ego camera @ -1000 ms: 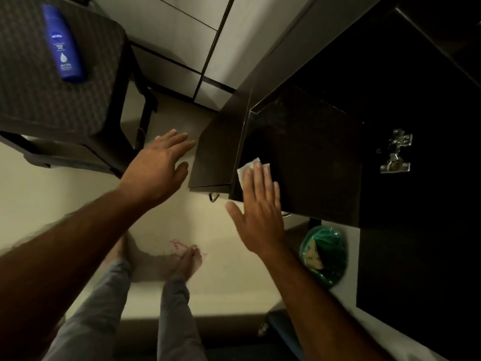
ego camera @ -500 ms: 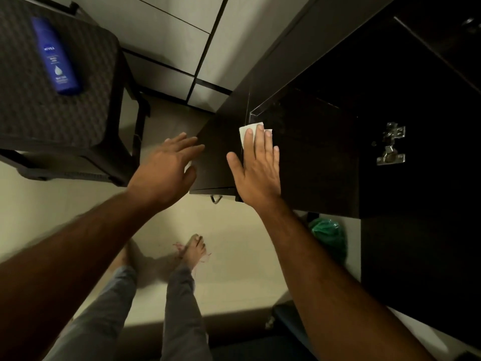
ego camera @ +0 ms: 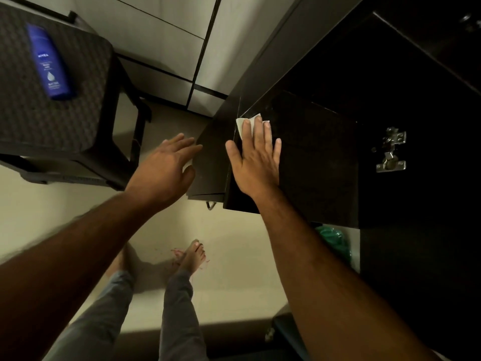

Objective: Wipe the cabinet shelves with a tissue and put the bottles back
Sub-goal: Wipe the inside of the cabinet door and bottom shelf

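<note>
White tissue (ego camera: pixel 243 125) lies flat on dark cabinet shelf (ego camera: pixel 320 162), under straight, slightly spread fingers of right hand (ego camera: pixel 256 162). Left hand (ego camera: pixel 166 169) hovers, fingers extended, holding nothing. Blue bottle (ego camera: pixel 48 62), label "NIVEA", lies on woven stool (ego camera: pixel 52 118).

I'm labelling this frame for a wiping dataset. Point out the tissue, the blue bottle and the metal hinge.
tissue (ego camera: pixel 244 125): head view, white corner showing past the fingertips.
blue bottle (ego camera: pixel 49 66): head view, middle of its label.
metal hinge (ego camera: pixel 391 152): head view, its centre.

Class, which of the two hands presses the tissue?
The right hand presses the tissue flat on the shelf; the left hand holds nothing.
</note>
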Available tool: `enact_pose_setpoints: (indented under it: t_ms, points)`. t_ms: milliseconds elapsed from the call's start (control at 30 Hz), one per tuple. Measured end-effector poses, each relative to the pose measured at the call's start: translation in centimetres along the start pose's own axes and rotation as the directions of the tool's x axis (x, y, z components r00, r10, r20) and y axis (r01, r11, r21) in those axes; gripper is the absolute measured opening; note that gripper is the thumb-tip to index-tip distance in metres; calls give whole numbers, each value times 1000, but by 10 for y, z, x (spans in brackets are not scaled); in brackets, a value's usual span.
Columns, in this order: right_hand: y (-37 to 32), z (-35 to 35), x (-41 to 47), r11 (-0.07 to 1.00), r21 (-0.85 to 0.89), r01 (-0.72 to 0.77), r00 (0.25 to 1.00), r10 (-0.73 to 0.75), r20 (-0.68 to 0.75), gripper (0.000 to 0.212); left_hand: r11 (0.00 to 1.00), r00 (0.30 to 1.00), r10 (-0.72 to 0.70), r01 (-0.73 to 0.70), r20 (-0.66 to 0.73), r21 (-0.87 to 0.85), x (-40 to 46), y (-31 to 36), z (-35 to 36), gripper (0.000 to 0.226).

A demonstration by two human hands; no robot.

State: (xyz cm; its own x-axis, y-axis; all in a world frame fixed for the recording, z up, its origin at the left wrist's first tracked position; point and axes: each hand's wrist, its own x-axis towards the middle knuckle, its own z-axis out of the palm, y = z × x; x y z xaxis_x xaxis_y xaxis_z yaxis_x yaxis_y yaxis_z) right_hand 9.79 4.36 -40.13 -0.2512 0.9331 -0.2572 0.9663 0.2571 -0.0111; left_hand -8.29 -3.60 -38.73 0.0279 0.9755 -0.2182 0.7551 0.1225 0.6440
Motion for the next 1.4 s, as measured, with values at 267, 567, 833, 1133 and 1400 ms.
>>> enact_pose_setpoints:
  t_ms: [267,567,833,1133,1400]
  points:
    - [31,1,-7,1000,0,-28,1000,28,0,76,999,999,45,-45,-27,2,17,14,5,50]
    - [54,-17,15,978,-59,202,978,-199,59,86,1000,999,5,-5,-35,4,18,24,14,51]
    - [54,-22,72,992,80,99,993,-103,51,73,999,998,46,-46,-48,8,36,43,27,54]
    - [82,-21,73,979,89,182,982,-186,35,64,988,996,93,-91,-6,125,37,62,41,62]
    - [77,-31,77,948,213,236,970,-243,4,57,930,989,136,-146,51,337,36,75,72,76]
